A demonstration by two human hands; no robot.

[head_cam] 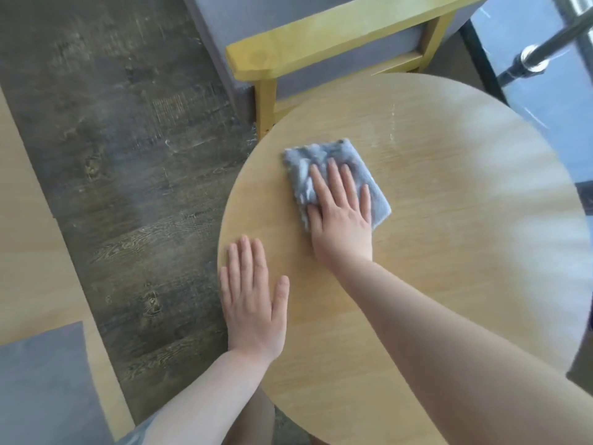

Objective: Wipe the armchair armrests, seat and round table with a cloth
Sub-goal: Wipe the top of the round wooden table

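Note:
A round light-wood table (pixel 449 220) fills the right of the view. A folded grey cloth (pixel 324 155) lies flat on its left part. My right hand (pixel 340 213) presses on the cloth with straight fingers, covering its lower half. Near the table's left edge my left hand (pixel 253 300) rests flat on the bare wood, fingers straight, apart from the cloth. Behind the table stands an armchair with a yellow wooden armrest (pixel 321 36) and grey upholstery (pixel 346 72).
Dark wood-grain floor (pixel 128 155) lies to the left of the table. Another grey cushion with a light wooden frame (pixel 41 380) sits at the bottom left. A metal rail (pixel 542 56) and glass are at the top right.

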